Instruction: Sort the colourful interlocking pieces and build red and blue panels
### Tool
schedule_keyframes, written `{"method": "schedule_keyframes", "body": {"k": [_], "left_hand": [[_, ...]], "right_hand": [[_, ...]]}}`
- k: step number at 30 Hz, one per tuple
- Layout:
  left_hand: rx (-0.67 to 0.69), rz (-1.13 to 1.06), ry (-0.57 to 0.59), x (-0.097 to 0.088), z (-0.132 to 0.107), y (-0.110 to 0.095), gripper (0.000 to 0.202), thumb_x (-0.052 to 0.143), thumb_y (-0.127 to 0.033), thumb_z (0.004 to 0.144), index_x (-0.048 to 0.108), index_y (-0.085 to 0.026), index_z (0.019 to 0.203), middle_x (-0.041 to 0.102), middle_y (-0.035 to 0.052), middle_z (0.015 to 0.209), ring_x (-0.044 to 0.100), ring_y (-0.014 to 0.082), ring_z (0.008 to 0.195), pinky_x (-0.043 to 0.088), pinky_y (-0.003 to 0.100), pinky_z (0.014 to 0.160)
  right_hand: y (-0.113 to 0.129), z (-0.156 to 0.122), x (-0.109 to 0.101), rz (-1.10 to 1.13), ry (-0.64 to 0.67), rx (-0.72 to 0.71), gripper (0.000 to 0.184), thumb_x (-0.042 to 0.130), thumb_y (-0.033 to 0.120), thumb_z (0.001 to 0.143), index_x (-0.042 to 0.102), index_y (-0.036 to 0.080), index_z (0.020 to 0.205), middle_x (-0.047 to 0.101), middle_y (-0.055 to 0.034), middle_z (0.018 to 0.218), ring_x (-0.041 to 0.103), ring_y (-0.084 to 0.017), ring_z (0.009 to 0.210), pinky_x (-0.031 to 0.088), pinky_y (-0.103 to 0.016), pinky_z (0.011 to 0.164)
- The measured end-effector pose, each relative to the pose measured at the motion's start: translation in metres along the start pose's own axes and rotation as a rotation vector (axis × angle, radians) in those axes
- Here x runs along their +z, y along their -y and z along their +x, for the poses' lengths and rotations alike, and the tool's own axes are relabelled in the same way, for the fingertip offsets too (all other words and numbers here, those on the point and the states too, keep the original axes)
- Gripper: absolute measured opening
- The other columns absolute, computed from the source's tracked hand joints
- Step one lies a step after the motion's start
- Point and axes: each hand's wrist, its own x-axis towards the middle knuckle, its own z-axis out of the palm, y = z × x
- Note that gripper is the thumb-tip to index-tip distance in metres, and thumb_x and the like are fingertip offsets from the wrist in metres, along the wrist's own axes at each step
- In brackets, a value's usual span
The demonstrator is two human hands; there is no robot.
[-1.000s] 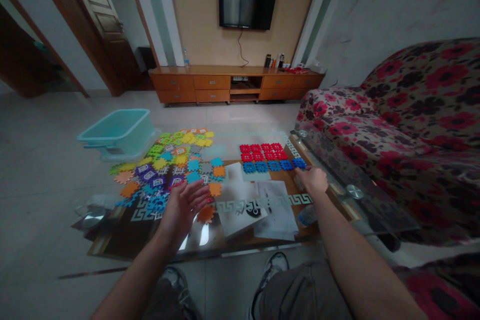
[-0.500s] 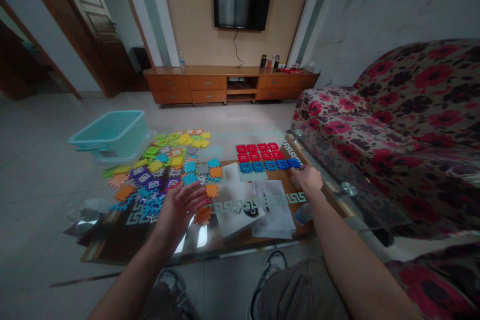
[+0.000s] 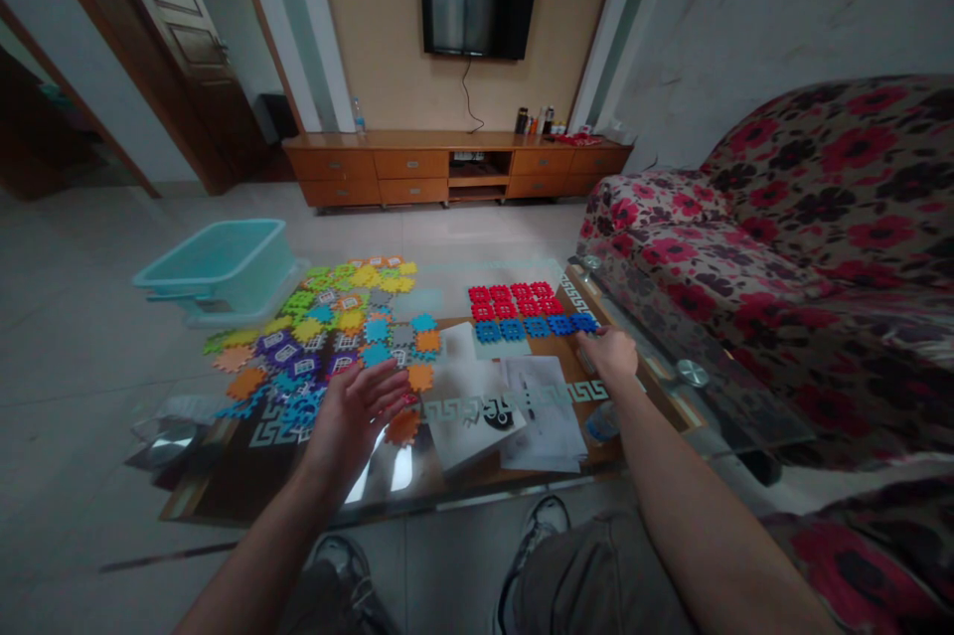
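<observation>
A pile of loose coloured interlocking plastic tiles (image 3: pixel 335 332) covers the left part of a glass coffee table (image 3: pixel 693 406). Red tiles (image 3: pixel 518 298) and blue tiles (image 3: pixel 533 327) lie joined in neat rows at the far middle. My left hand (image 3: pixel 358 411) hovers open, palm turned inward, just in front of the loose pile and beside an orange tile (image 3: pixel 404 427). My right hand (image 3: pixel 612 355) rests on the table at the right end of the blue row, fingers curled; whether they hold a tile is hidden.
A turquoise plastic tub (image 3: pixel 220 267) stands at the table's far left corner. White papers (image 3: pixel 514 406) lie under the glass in front of me. A flowered sofa (image 3: pixel 782 247) runs along the right. A wooden TV cabinet (image 3: pixel 454 166) stands against the far wall.
The view drifted slightly to the right. Both hands stay in nearly the same places on the table.
</observation>
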Motion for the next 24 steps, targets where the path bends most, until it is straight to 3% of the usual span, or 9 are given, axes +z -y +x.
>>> {"method": "schedule_keyframes", "body": {"k": [24], "left_hand": [[-0.006, 0.011, -0.005, 0.0028, -0.0024, -0.0007, 0.039, 0.048, -0.035, 0.088, 0.065, -0.008, 0.110, 0.072, 0.0179, 0.104, 0.069, 0.0261, 0.099, 0.057, 0.034, 0.086]], "right_hand": [[-0.0019, -0.0002, 0.0019, 0.009, -0.025, -0.025, 0.051, 0.063, 0.051, 0.077, 0.070, 0.010, 0.105, 0.071, -0.0224, 0.104, 0.068, -0.035, 0.102, 0.051, -0.038, 0.084]]}}
